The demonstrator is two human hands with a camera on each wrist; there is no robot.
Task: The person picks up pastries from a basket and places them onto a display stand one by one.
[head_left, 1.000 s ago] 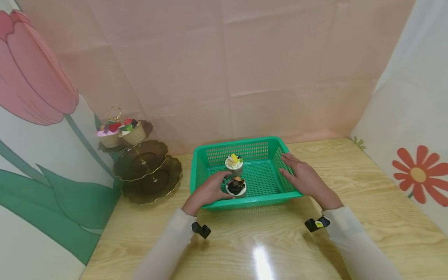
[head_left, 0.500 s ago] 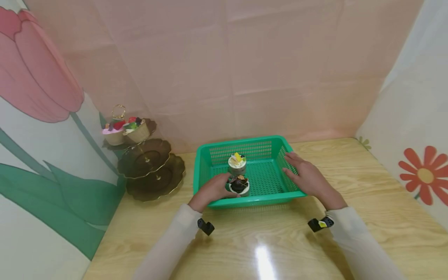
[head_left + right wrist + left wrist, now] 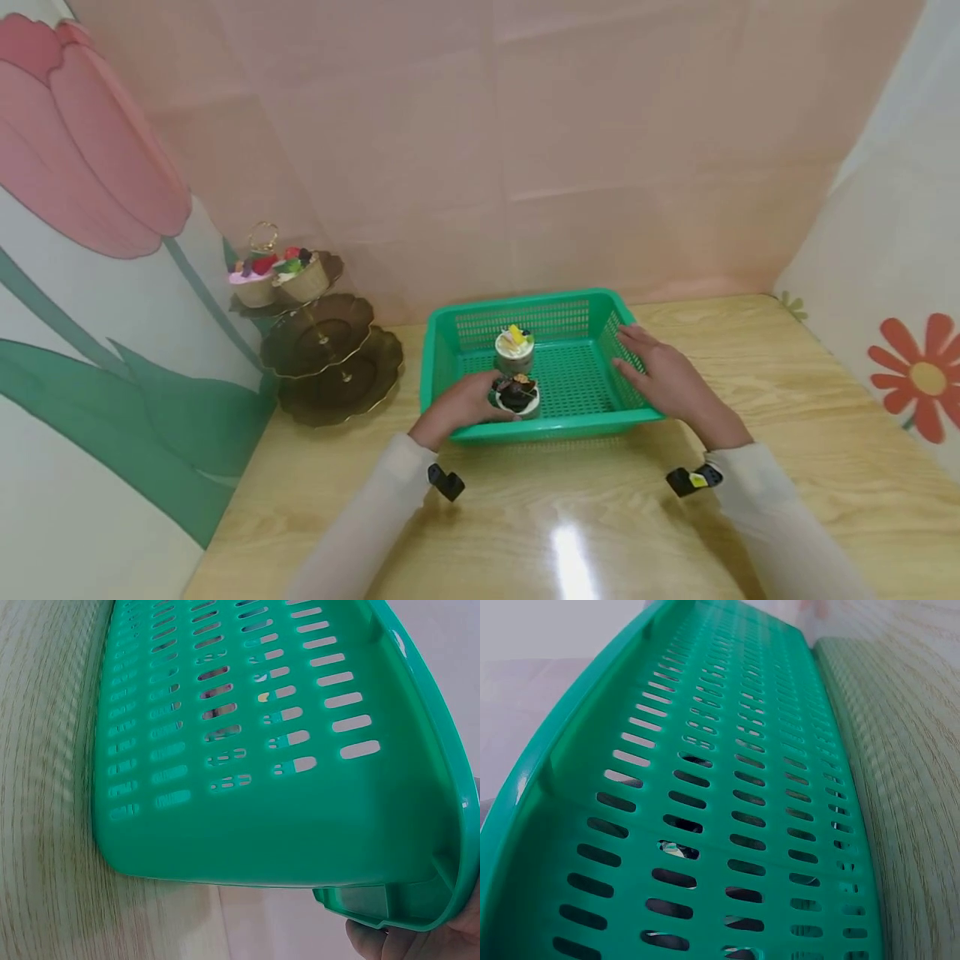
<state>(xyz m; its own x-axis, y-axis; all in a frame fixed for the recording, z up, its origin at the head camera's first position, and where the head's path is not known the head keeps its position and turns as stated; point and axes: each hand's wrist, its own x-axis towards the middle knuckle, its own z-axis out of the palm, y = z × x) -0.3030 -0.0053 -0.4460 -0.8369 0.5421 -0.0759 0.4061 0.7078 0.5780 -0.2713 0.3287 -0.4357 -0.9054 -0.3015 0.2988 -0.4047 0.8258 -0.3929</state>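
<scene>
In the head view, my left hand (image 3: 468, 402) reaches over the near rim of a green plastic basket (image 3: 547, 427). Its thumb and fingers curl round the left side of a dessert cup with a dark chocolate topping (image 3: 519, 393). The fingertips are partly hidden behind the topping. Just behind stands another dessert cup with cream and yellow fruit (image 3: 514, 350). My right hand (image 3: 667, 375) rests over the basket's right rim, fingers fairly straight. Both wrist views mostly show the slotted outside of the basket (image 3: 720, 825); in the right wrist view, fingers (image 3: 367, 941) touch its rim.
Left of the basket stands a three-tier brown stand (image 3: 341, 383) with gold edges. Its top tier bears a pink-topped dessert cup (image 3: 255, 287) and a fruit-topped dessert cup (image 3: 303, 279). A pink backdrop (image 3: 487, 167) rises behind the wooden table (image 3: 510, 525).
My left fingers and thumb have drawn in around the chocolate-topped dessert cup. The right hand stays at the basket rim. The whole head view has shifted slightly, with the scene moving rightward.
</scene>
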